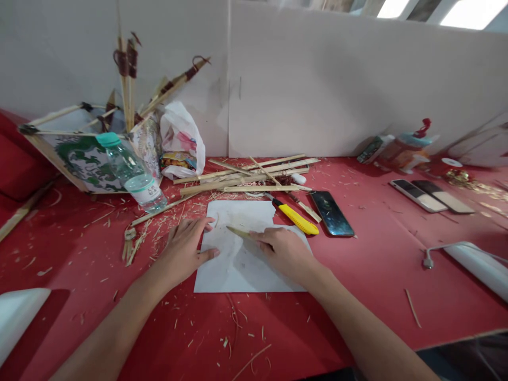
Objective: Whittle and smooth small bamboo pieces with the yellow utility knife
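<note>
A white sheet of paper [222, 275] with a torn notch at its upper right lies flat on the red tabletop. My right hand [283, 251] grips a pointed bamboo strip [240, 233], its tip directed left over the middle of the sheet. Whether the tip touches the paper I cannot tell. At the sheet's left edge rests my left hand [188, 246], open, thumb and fingers apart, with nothing in it. Just beyond my right hand lies a yellow utility knife [297, 218]. Small dark specks and shavings dot the paper.
Bamboo sticks [254, 180] are piled behind the paper. A water bottle [135, 177] leans before a dragon-patterned box [79, 159], beside a white plastic bag [182, 132]. A phone [332, 213] lies to the right, and a white cable [428, 259] farther right. Shavings litter the red table [381, 286].
</note>
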Demonstrator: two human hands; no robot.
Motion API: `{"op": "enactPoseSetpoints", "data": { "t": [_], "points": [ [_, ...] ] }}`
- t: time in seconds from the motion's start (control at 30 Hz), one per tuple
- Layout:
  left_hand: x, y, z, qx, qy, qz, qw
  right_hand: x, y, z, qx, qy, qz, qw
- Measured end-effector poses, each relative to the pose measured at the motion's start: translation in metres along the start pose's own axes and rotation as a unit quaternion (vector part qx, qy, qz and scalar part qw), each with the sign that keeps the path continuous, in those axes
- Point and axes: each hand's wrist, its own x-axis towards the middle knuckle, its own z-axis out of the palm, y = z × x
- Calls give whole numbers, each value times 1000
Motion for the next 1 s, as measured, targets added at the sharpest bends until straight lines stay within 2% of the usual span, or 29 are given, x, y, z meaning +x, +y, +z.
{"op": "enactPoseSetpoints", "data": {
  "t": [0.07, 0.13, 0.3, 0.47, 0.6, 0.67, 0.77, 0.83, 1.0],
  "points": [
    [0, -1, 0, -4, 1, 1, 1000, -1, 2, 0, 45, -32, -50, 997],
    [0, -1, 0, -5, 0, 1, 1000, -1, 4, 0, 68, -42, -70, 994],
    [0, -1, 0, -7, 1, -1, 1000, 1, 5, 0, 14, 17, 11, 1000],
    [0, 0, -1, -10, 5, 5, 1000, 0, 3, -4, 107, -58, -83, 989],
    [0, -1, 0, -10, -2, 2, 1000, 1, 7, -3, 40, 6, 8, 999],
    [0, -1, 0, -10, -5, 3, 1000, 2, 9, -3, 28, 17, 19, 999],
    [0, -2, 0, -9, -5, 8, 1000, 1, 7, -4, 72, -29, -60, 995],
    [0, -2, 0, -8, -2, 10, 1000, -1, 4, -5, 83, -47, -86, 992],
    [1, -2, 1, -9, 0, 9, 1000, 2, 2, -5, 54, 28, 5, 998]
  ]
}}
